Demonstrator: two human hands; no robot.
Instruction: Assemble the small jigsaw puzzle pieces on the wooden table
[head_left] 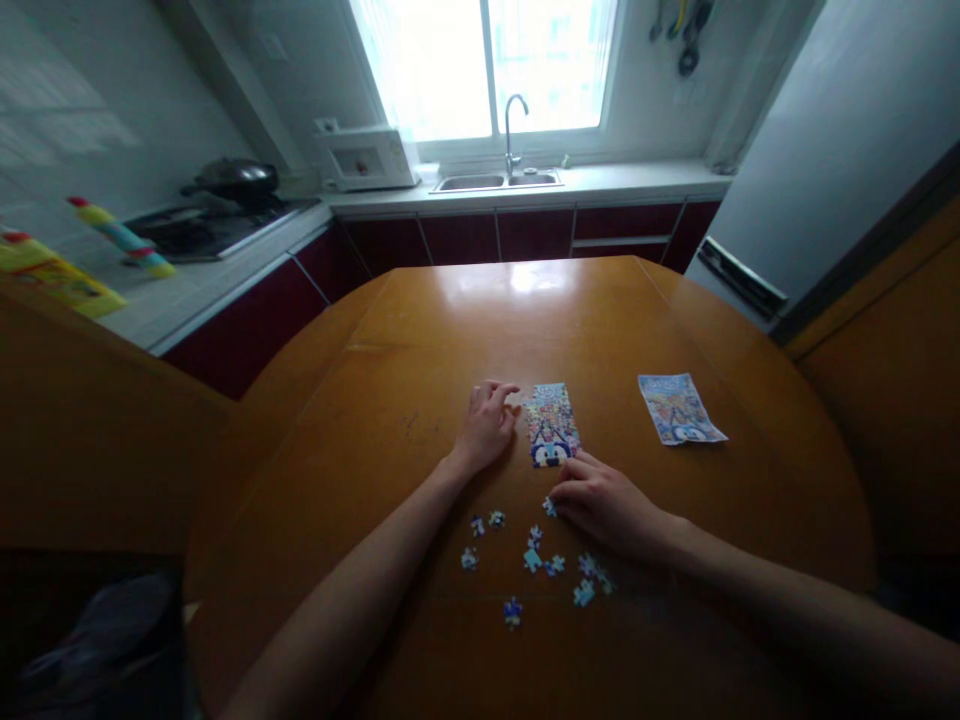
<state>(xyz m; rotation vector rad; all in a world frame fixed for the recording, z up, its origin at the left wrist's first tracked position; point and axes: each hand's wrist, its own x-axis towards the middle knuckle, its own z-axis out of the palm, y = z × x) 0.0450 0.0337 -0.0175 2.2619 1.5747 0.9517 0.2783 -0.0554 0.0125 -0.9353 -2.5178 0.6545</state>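
Note:
A partly assembled jigsaw puzzle (553, 425) lies on the wooden table, with a blue and white cartoon face along its near edge. My left hand (484, 430) rests just left of it, index finger and thumb apart and nothing seen between them. Below the puzzle's near right corner, my right hand (604, 500) has its fingertips closed at a small light-blue puzzle piece (550, 507). Several loose pieces are scattered nearer to me, among them a dark blue one (512, 612), a pale one (469, 559) and a light-blue one (583, 593).
A creased picture sheet (681, 409) lies to the right on the table (375, 400). Beyond the table are a counter with a sink (472, 183), a white microwave (367, 160), and a pan (238, 180) on the stove. Cleaner bottles (120, 238) stand at left.

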